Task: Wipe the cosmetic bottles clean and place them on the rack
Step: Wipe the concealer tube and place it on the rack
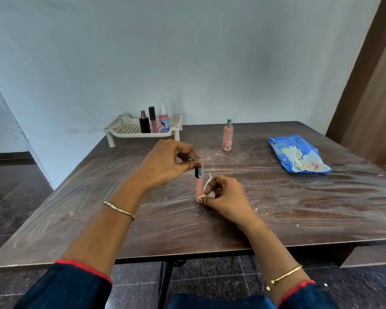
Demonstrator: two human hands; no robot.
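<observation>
I see one brown wooden table [299,219], smeared and dusted with white powder, filling the lower half of my view. At 11 o'clock on it stands one cream plastic rack [129,128] holding three upright bottles: one black perfume bottle [144,123], one lip gloss with a black cap [152,120] and one pink spray bottle [164,121]. At 2 o'clock lies one blue wet-wipe pack [296,156], flat. At 1 o'clock one peach mist bottle [228,136] stands alone, nozzle up. At centre is one pink lip gloss tube [199,181], long axis near vertical, black cap up. My left hand [165,163] pinches its cap between thumb and fingers; my right hand [225,197] is closed on one white wipe [206,188] pressed against the tube's lower end.
</observation>
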